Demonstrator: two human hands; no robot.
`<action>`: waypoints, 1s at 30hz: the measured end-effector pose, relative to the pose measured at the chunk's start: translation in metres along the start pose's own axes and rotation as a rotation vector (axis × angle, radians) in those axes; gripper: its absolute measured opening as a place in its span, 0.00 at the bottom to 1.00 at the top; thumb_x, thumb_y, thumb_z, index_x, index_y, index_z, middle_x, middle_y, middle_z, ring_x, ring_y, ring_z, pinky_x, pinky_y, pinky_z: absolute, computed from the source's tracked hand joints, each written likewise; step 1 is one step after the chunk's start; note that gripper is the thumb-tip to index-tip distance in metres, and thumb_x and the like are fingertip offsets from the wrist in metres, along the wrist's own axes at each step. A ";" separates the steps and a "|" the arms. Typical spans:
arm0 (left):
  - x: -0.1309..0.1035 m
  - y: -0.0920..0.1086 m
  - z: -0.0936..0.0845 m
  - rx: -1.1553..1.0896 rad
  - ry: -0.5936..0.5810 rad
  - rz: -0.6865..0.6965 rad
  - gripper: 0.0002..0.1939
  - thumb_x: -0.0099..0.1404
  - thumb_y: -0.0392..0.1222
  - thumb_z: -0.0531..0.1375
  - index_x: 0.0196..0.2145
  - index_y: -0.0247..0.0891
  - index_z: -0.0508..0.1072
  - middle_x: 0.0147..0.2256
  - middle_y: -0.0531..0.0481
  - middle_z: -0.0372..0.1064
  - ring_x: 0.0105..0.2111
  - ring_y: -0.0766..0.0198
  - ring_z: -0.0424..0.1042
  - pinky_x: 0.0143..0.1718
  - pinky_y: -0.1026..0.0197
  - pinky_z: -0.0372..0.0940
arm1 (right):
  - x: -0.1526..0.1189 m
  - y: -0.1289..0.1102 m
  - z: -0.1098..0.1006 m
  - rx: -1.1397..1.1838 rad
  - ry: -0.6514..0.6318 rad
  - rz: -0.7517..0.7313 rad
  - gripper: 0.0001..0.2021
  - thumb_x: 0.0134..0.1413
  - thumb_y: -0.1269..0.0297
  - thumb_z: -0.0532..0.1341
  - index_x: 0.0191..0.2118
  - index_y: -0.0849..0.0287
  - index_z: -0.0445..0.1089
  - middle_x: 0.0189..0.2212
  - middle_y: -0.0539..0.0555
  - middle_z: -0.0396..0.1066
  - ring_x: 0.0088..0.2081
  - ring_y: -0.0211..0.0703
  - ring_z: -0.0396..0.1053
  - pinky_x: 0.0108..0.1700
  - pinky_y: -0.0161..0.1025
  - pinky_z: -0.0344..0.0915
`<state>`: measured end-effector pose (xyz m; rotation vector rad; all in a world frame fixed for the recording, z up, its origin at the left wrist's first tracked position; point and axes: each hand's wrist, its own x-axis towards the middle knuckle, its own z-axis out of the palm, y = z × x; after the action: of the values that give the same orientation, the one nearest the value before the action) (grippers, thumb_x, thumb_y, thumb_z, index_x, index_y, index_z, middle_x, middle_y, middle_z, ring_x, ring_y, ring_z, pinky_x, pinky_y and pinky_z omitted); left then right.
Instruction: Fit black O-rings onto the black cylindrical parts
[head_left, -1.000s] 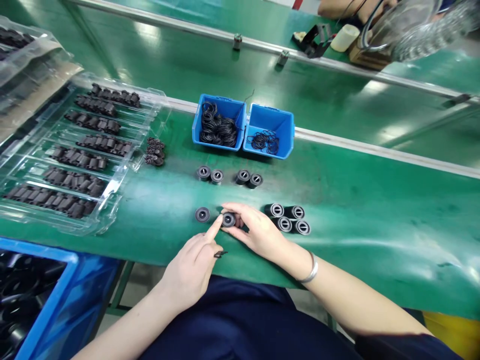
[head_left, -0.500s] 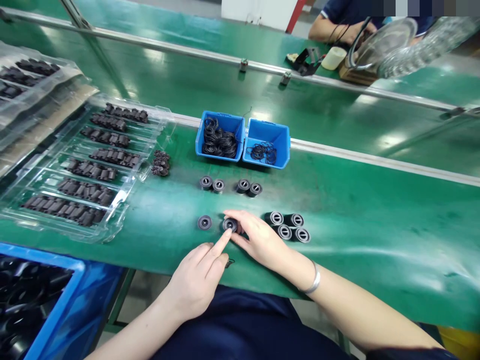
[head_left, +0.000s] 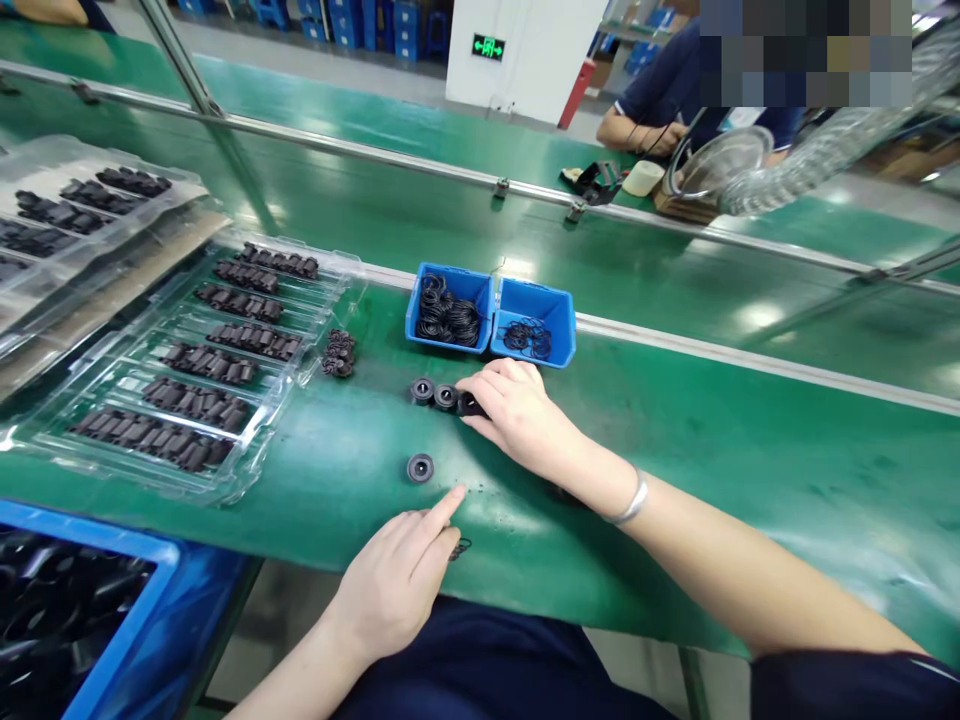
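The black cylinder is near the middle of what we see, and we take twelve o'clock as straight away from the person. Under everything runs the green worktop. From the cylinder, the clear tray spreads toward ten o'clock, well apart, and the blue bins stand near, between twelve and one.

The right hand comes in from four o'clock, thumb and fingers clamped around the cylinder's sides, so for us it lies at the fingertips, on the hand's ten-o'clock end. This is the nearer hand; the left hand is toward seven o'clock, its index finger straight and apart from the others, which curl together.

We judge the cylinder's long axis upright, since its round end seems to face up; the fingers cover most of it, and we cannot tell whether its base touches the worktop. Just beside it, toward nine o'clock, stand two similar cylinders. The lone cylinder sits at ten o'clock from the left index fingertip, touching neither hand.

Smallest, we find black rings poking out from the left hand's curled fingers, which clamp them.
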<state>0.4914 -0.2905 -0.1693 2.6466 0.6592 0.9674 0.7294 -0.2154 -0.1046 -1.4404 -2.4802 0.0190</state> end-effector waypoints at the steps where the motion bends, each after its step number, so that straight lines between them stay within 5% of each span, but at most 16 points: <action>1: 0.000 0.000 0.000 0.005 0.001 0.002 0.11 0.68 0.26 0.51 0.44 0.30 0.70 0.59 0.30 0.65 0.39 0.57 0.73 0.38 0.54 0.70 | 0.002 0.003 0.002 0.010 0.001 -0.001 0.16 0.59 0.68 0.67 0.50 0.62 0.66 0.42 0.60 0.71 0.48 0.58 0.63 0.49 0.54 0.61; 7: 0.000 0.000 0.001 0.031 -0.002 0.020 0.11 0.67 0.26 0.52 0.43 0.29 0.71 0.58 0.30 0.66 0.38 0.56 0.73 0.37 0.53 0.70 | 0.004 0.018 0.013 0.119 -0.002 0.009 0.25 0.56 0.62 0.69 0.56 0.61 0.63 0.51 0.64 0.67 0.52 0.58 0.64 0.52 0.55 0.64; 13: -0.002 -0.001 0.003 0.042 -0.006 0.030 0.11 0.67 0.26 0.53 0.44 0.28 0.72 0.58 0.31 0.66 0.38 0.55 0.73 0.39 0.52 0.70 | 0.012 0.022 0.018 0.142 -0.034 -0.005 0.30 0.55 0.49 0.69 0.55 0.64 0.64 0.47 0.64 0.68 0.47 0.56 0.67 0.51 0.54 0.68; 22: -0.001 0.000 0.003 0.067 0.012 0.026 0.11 0.67 0.27 0.52 0.43 0.28 0.73 0.56 0.32 0.69 0.39 0.56 0.73 0.39 0.53 0.71 | 0.025 0.021 0.028 0.065 -0.047 0.010 0.24 0.59 0.50 0.66 0.52 0.64 0.66 0.43 0.63 0.69 0.45 0.54 0.68 0.48 0.51 0.71; 30: -0.004 -0.001 0.004 0.039 0.003 0.034 0.12 0.67 0.26 0.53 0.45 0.26 0.73 0.57 0.31 0.68 0.43 0.53 0.73 0.42 0.51 0.71 | 0.001 0.035 0.012 0.169 -0.041 0.006 0.29 0.55 0.51 0.69 0.56 0.62 0.63 0.48 0.62 0.69 0.49 0.55 0.68 0.52 0.53 0.69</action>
<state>0.4915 -0.2915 -0.1750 2.6992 0.6417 0.9772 0.7557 -0.1957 -0.1210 -1.3900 -2.4397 0.2555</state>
